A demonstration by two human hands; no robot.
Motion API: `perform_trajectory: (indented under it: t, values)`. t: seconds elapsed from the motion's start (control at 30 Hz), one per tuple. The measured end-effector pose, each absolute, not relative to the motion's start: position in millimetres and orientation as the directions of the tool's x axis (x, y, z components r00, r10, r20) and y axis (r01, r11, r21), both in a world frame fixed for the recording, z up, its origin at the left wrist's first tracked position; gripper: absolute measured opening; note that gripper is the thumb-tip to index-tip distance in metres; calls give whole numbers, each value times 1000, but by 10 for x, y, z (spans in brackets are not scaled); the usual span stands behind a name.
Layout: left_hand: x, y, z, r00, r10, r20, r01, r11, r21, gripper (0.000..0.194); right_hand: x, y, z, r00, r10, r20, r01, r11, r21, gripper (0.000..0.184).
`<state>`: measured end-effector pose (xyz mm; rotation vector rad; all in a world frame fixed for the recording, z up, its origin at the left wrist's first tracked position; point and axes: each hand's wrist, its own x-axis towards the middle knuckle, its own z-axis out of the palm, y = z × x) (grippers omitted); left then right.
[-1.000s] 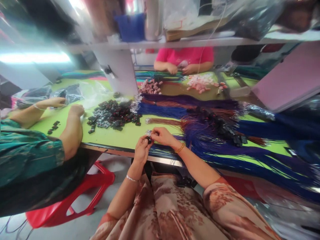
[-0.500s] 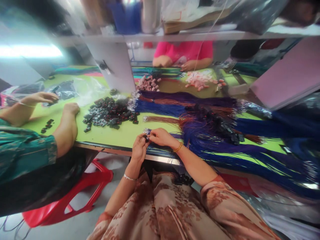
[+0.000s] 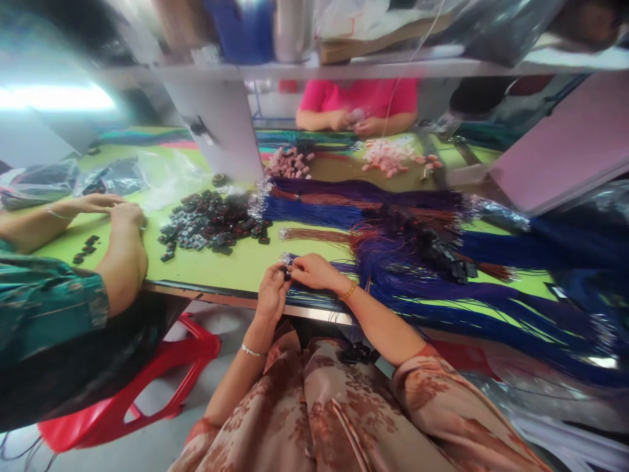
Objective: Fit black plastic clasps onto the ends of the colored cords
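My left hand [image 3: 272, 292] is closed on a small black connector housing [image 3: 285, 273] just over the front edge of the table. The fingertips of my right hand [image 3: 317, 272] are pinched together against the right side of this housing. They seem to hold a thin wire, mostly hidden by the fingers. Just beyond my fingers lie silver-tipped wire ends [image 3: 285, 257]. Blue wires [image 3: 393, 275] spread over the table to the right of my right hand, and some hang over the front edge.
Black connector housings [image 3: 211, 221] lie heaped on the green table [image 3: 211, 267]. Wire bundles [image 3: 314, 213] lie behind my hands. At left, a co-worker's hands [image 3: 122, 210] rest near plastic bags. Another person in pink [image 3: 356, 105] sits opposite, behind pale pink pieces [image 3: 388, 156]. A red stool [image 3: 187, 357] stands lower left.
My two hands stay together at the black housing, with only a slight shift. The left co-worker's hands have come together, and the person opposite has brought both hands closer together.
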<state>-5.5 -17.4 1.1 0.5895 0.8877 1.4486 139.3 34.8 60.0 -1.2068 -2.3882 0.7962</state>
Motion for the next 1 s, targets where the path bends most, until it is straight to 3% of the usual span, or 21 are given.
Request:
perform_trajectory:
  t: [0.23, 0.47, 0.77, 0.93, 1.0]
  values:
    - [-12, -189, 10, -142, 975, -169, -578, 57, 814, 33, 1380, 341, 571, -611, 788, 76, 590, 518, -619, 20]
    - [-14, -209, 41, -163, 954, -253, -552, 124, 825, 34, 1392, 319, 554, -656, 739, 152, 606, 636, -478, 17]
    - [16, -189, 11, -181, 954, -238, -457, 133, 879, 33, 1342, 229, 583, -603, 796, 55, 719, 572, -396, 19]
    - [78, -185, 135, -174, 964, -201, -478, 96, 873, 31, 1541, 493, 673, -648, 759, 69, 617, 576, -536, 23]
    - [119, -166, 196, -176, 971, -160, -494, 53, 868, 30, 1609, 716, 695, -573, 815, 92, 680, 535, -502, 24]
